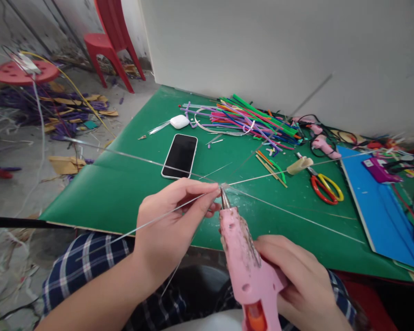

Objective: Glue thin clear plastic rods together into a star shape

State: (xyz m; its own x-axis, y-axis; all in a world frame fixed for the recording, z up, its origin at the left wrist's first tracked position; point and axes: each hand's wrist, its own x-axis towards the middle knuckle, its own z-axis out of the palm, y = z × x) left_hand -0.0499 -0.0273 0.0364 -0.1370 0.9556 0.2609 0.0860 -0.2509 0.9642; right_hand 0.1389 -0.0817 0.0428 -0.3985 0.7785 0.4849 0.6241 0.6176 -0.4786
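Note:
My left hand [174, 216] pinches the crossing point of several thin metal wires [269, 204] that fan out over the green table [117, 184]. My right hand [298, 280] grips a pink glue gun [243, 257], its fingers wrapped round the handle. The gun's nozzle touches the wires right at my left fingertips, just above the table's near edge.
A black phone [180, 155] and a white earbud case [179, 121] lie behind my hands. Coloured strips [248, 120] are piled at the back, with red and yellow scissors [322, 184], a second pink glue gun [322, 145] and a blue board [382, 211] to the right. Red chair [106, 43] on a littered floor at left.

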